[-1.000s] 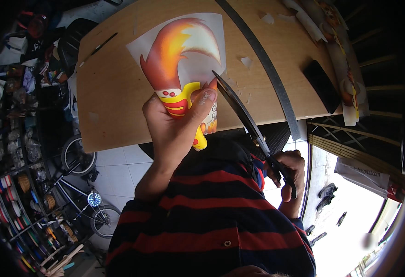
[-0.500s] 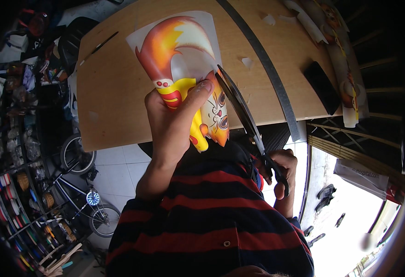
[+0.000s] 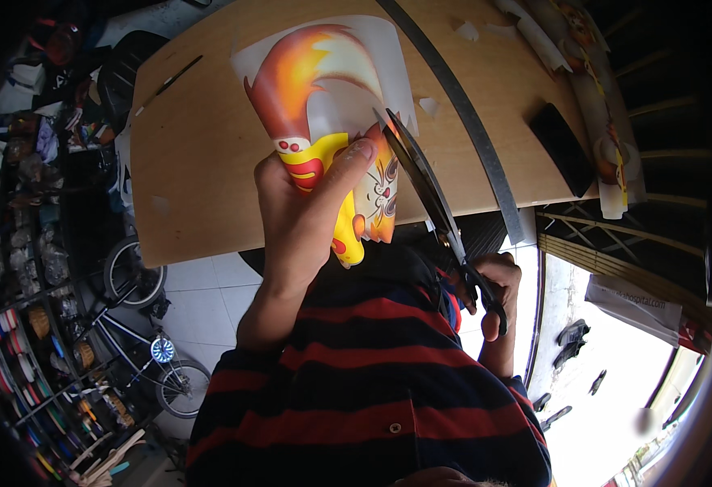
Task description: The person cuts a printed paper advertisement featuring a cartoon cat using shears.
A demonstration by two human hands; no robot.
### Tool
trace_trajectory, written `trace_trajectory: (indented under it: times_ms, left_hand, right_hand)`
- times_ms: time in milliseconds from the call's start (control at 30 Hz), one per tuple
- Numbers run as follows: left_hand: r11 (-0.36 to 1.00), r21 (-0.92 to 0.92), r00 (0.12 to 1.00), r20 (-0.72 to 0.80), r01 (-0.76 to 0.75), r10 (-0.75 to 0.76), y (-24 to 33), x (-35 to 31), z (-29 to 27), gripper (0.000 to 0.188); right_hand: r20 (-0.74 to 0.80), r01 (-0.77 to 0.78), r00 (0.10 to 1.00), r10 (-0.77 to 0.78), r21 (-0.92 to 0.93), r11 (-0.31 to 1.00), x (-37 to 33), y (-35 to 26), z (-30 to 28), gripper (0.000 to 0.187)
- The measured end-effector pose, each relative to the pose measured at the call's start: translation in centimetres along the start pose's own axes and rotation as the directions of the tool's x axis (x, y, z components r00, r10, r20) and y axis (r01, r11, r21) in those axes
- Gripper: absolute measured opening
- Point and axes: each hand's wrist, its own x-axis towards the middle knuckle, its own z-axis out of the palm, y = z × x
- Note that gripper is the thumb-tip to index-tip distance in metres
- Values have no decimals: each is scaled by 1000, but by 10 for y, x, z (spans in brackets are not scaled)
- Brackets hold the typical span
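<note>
My left hand (image 3: 303, 203) is closed around a curled printed sheet (image 3: 295, 89), its thumb pressed on the front. The sheet carries a cartoon animal with an orange-and-white tail, yellow and red clothing and a whiskered face that bends away at the right side. Large dark scissors (image 3: 426, 183) are in my right hand (image 3: 498, 288), with fingers in the handles. The blades point up and left, tips slightly parted, at the sheet's pale part just above my left thumb. Whether they bite into the sheet cannot be made out.
Under the sheet is a wooden table (image 3: 202, 162). A long dark metal ruler (image 3: 461, 105), a black phone (image 3: 561, 150), paper scraps (image 3: 467, 31) and a printed roll (image 3: 607, 122) lie at the right; a thin black pen-like tool (image 3: 179, 75) lies left. A bicycle (image 3: 133, 349) stands beyond.
The sheet has shifted slightly to the right and turned, so its face part curls further out of sight. The scissors' blade tips have come apart a little. My right hand has risen slightly.
</note>
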Motion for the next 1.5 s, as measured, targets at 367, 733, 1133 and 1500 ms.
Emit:
trace_trajectory:
  times_ms: [367, 733, 1133, 1500]
  left_hand:
    - [990, 89, 993, -20, -113, 115, -4, 1, 4, 17]
    - [998, -59, 999, -49, 0, -2, -5, 1, 6, 21]
    - [959, 192, 974, -51, -207, 221, -10, 1, 8, 16]
    - [984, 144, 995, -2, -102, 103, -1, -1, 16, 19]
  right_hand:
    - [-45, -38, 998, 31, -151, 988, 2, -4, -1, 83]
    - [-94, -94, 992, 88, -66, 993, 3, 3, 9, 80]
    - [-107, -42, 994, 15, -251, 967, 2, -7, -7, 85]
    - [-128, -71, 991, 49, -170, 983, -5, -1, -6, 86]
